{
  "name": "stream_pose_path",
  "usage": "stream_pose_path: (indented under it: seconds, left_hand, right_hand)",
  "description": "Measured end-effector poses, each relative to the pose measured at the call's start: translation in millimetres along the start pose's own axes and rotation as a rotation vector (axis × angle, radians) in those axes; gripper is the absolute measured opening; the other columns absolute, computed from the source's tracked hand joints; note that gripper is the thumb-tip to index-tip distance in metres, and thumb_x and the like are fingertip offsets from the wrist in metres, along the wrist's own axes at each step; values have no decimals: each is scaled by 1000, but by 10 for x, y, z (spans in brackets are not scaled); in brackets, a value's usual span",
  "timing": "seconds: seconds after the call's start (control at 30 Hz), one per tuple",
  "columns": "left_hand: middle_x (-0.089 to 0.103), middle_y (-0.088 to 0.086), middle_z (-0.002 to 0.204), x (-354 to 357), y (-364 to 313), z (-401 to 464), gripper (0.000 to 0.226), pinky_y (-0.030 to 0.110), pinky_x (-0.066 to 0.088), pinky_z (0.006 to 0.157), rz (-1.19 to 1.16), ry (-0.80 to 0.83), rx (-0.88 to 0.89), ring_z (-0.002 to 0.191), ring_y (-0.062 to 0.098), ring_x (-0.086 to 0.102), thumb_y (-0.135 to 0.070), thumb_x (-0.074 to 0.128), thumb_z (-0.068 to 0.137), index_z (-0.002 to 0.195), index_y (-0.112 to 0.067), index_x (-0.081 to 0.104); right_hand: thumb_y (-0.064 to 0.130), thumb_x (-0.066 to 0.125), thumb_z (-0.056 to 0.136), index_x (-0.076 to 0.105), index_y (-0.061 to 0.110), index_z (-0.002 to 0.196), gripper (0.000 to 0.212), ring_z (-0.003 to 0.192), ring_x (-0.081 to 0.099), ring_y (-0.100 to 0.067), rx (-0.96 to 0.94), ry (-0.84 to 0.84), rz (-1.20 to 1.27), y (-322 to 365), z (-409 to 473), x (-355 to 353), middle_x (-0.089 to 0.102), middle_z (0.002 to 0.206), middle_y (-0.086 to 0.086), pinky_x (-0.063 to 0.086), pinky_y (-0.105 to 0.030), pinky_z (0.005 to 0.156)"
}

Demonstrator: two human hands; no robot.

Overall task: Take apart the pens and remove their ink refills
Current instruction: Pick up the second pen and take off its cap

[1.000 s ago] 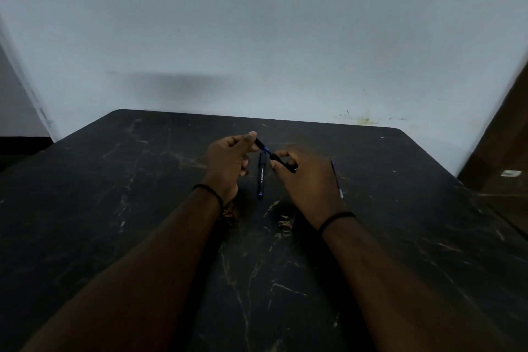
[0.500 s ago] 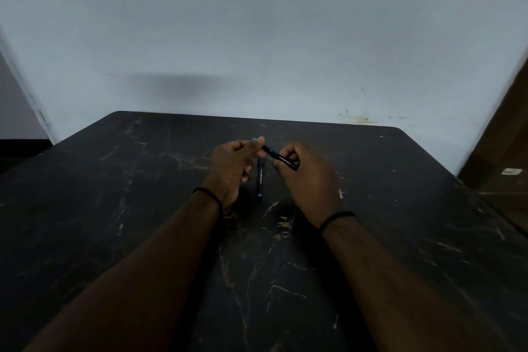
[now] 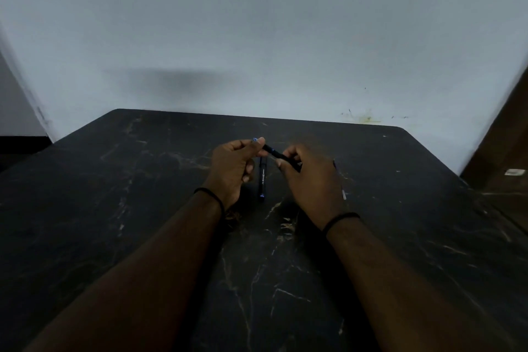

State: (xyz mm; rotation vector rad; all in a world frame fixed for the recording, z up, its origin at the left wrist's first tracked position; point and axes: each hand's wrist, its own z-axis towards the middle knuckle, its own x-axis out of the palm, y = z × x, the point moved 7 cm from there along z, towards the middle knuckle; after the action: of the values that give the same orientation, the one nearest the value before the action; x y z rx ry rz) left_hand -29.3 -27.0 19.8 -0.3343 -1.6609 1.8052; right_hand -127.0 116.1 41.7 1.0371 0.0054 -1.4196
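A black pen (image 3: 275, 152) with blue trim is held between both hands above the table. My left hand (image 3: 234, 170) pinches its upper left end between thumb and forefinger. My right hand (image 3: 310, 178) grips its lower right end with curled fingers. A second black pen (image 3: 262, 180) lies on the dark marble table (image 3: 143, 208) just under the hands, pointing towards me. A thin ink refill (image 3: 341, 186) lies on the table to the right, partly hidden behind my right hand.
A pale wall stands right behind the table's far edge. A brown wooden surface (image 3: 503, 151) rises at the right, past the table's right corner. Both wrists wear a thin black band.
My right hand has shifted a little to the right, now covering most of the loose refill. The held pen stays between both hands at much the same slant.
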Motion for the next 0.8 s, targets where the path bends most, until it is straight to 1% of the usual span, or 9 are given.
stream_pose_path:
  seconds: [0.13,0.17,0.23,0.3,0.4,0.5,0.6,0.7,0.8]
  left_hand:
    - [75,8,82,0,-8,-1,15,18,28,34,3,-5,-9,37,6,38,-21,70,89,86,-6,69]
    - [74,9,82,1,-10,-6,15,18,28,34,0,-6,-5,37,6,38,-20,70,89,86,-6,69]
    - [74,9,82,8,-15,-12,14,18,27,35,-13,-7,-1,37,6,37,-20,69,89,85,-6,69]
    - [74,8,81,17,-15,-16,14,18,27,35,-17,-3,-7,37,6,36,-19,69,89,86,-6,69]
    - [73,7,80,28,-15,-25,15,18,27,34,-6,6,-8,37,6,36,-19,68,90,87,-5,68]
    - [72,9,81,19,-33,-32,15,18,27,34,-10,0,-1,37,6,36,-19,68,91,89,-4,68]
    - [71,10,82,16,-40,-27,14,18,26,33,-17,6,6,37,6,36,-18,67,91,88,-4,68]
    - [72,8,79,6,-37,-17,14,17,26,33,-23,-3,16,36,6,36,-17,68,90,87,-4,69]
    - [73,7,79,8,-42,-16,14,17,26,33,-9,-2,28,37,6,36,-18,68,90,87,-5,69]
  right_hand:
    - [40,48,102,60,28,80,28,66,57,-14,-49,21,-105,62,3,16,55,68,8,40,-31,61]
    - [42,49,100,60,29,83,24,70,58,-14,-34,23,-86,50,8,21,57,72,9,43,-31,64]
    - [44,64,91,59,33,93,12,77,60,-10,22,12,-4,-14,17,29,58,78,15,46,-28,67]
    - [40,74,81,52,35,91,25,73,59,-7,44,-16,12,-44,0,24,56,76,18,47,-27,63]
    - [38,71,81,50,31,86,23,67,57,-4,44,-42,-37,-56,-11,2,59,72,13,49,-30,58]
    - [36,64,90,59,26,82,14,68,57,-9,9,-13,-23,-50,7,18,60,72,9,48,-32,61]
    - [41,52,99,62,25,81,26,65,55,-11,-39,13,-85,10,8,35,56,68,7,43,-32,61]
    - [42,65,89,60,30,96,15,80,62,-12,37,3,37,-30,12,41,64,86,11,51,-32,72]
    - [33,72,81,50,33,89,23,76,60,-11,49,-38,26,-46,-3,20,59,81,13,53,-35,68]
